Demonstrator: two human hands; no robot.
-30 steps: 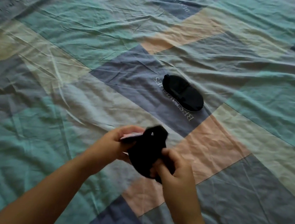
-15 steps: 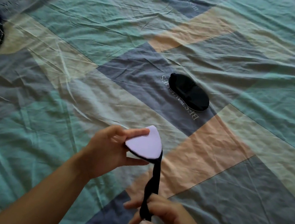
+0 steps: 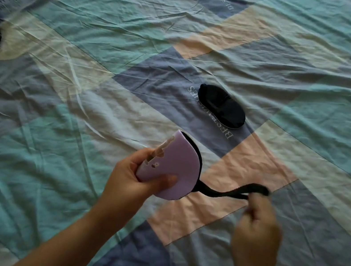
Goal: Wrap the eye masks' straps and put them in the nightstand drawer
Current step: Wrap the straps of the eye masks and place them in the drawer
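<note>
The left hand [image 3: 138,180] grips with thumb across and fingers behind; the right hand [image 3: 258,229], blurred, pinches with raised fingertips.

There is just one camera, and it sits on the person's head. It looks forward and down onto a bed with a patchwork sheet [image 3: 95,25]. The left hand [image 3: 134,177] and right hand [image 3: 258,229] are close to it, low in the picture. The bed stretches away toward the top. The wide lens takes in most of the sheet.
</note>
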